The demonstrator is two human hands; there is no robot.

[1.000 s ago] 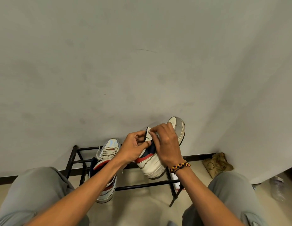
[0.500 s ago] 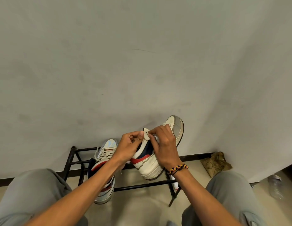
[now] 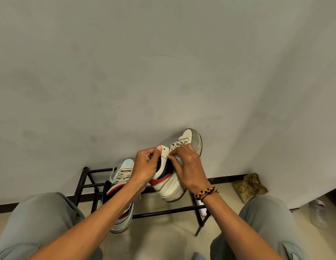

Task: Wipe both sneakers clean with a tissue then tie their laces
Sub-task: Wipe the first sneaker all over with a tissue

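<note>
The raised sneaker [image 3: 171,177] could tip off the rack [image 3: 163,212], since only fingertips steady it at the collar. The left hand [image 3: 145,168] pinches the tongue; the right hand [image 3: 187,166] seems to pinch a lace end, though that is hard to see. The other sneaker [image 3: 120,177] rests on the rack, left of both hands.

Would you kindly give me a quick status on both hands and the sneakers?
Left hand pinching the raised sneaker at its tongue. Right hand grip at its laces, fingers curled. Second sneaker resting on the rack. Nothing in the way.
</note>
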